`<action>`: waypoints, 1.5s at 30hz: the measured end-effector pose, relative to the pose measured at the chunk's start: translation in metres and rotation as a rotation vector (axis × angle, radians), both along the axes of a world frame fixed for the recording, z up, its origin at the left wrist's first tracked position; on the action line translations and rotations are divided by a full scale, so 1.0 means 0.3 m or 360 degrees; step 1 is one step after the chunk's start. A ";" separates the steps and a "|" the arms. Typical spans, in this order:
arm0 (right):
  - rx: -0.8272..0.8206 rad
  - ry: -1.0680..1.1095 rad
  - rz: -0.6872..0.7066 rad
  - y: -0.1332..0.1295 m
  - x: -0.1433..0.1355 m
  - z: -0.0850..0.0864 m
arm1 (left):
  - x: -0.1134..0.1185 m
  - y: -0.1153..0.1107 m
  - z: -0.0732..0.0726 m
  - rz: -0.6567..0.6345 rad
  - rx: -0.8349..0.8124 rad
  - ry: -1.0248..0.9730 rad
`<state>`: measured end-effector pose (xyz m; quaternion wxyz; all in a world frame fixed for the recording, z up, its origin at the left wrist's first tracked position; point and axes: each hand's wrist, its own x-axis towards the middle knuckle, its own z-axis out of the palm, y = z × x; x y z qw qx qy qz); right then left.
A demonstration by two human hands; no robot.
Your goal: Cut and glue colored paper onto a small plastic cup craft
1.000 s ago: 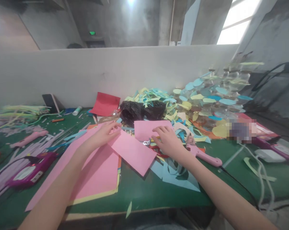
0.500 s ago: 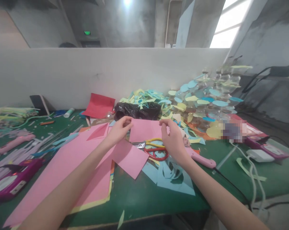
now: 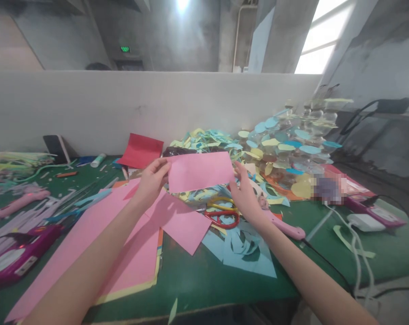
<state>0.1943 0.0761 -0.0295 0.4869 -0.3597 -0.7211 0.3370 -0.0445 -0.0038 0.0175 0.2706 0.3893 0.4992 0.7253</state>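
Note:
A rectangular piece of pink paper (image 3: 200, 172) is held up over the bench, its broad face toward me. My left hand (image 3: 153, 183) is closed on its left edge, thumb and fingers pinching it. At the lower right corner, my right hand (image 3: 246, 192) has its bent fingers closed on the paper. Beneath it lie scissors (image 3: 223, 219) with one yellow and one red handle loop, their blades mostly covered. A smaller pink sheet (image 3: 187, 223) and large pink sheets (image 3: 123, 257) lie below and to the left.
Blue and yellow paper scraps (image 3: 207, 137) are heaped behind, beside clear bottles with paper discs (image 3: 302, 135). A pink glue gun (image 3: 289, 228) lies right, its cord trailing off the edge. Light-blue cut paper (image 3: 248, 262), a purple device (image 3: 24, 253) and a red sheet (image 3: 141, 150) are around.
The pink paper has been raised and its face now shows more fully. My left hand has shifted left and down a little, uncovering more of the paper. The scissors have stayed put.

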 end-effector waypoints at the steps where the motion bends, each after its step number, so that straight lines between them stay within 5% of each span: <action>1: -0.0021 0.0014 0.0096 0.001 -0.002 -0.004 | -0.003 0.001 -0.001 0.0011 0.0001 -0.0066; 8: 0.0131 -0.0106 0.0472 -0.010 -0.021 -0.031 | -0.015 -0.013 0.013 0.0075 -0.0049 -0.0271; 16: 0.0365 -0.0177 0.0363 -0.040 -0.011 0.004 | -0.037 -0.010 0.018 0.0129 -0.0041 -0.0172; 21: 0.0323 -0.0182 0.0223 -0.060 -0.010 0.031 | -0.036 -0.014 0.024 -0.0083 -0.0046 -0.0118; 27: 0.0063 -0.0050 0.0236 -0.076 -0.011 0.047 | 0.041 -0.047 0.037 -0.0570 -0.0061 -0.0160; 30: -0.0019 -0.0012 0.0293 -0.079 -0.016 0.039 | 0.111 -0.046 0.016 -0.0672 -0.0120 -0.0191; 35: -0.0130 0.0094 0.0429 -0.078 -0.033 0.017 | 0.217 -0.024 -0.049 -0.0500 -0.0118 -0.0183; 45: -0.0067 0.0015 0.0542 -0.095 -0.033 0.034 | 0.267 -0.036 -0.103 -0.0653 -0.0277 -0.0359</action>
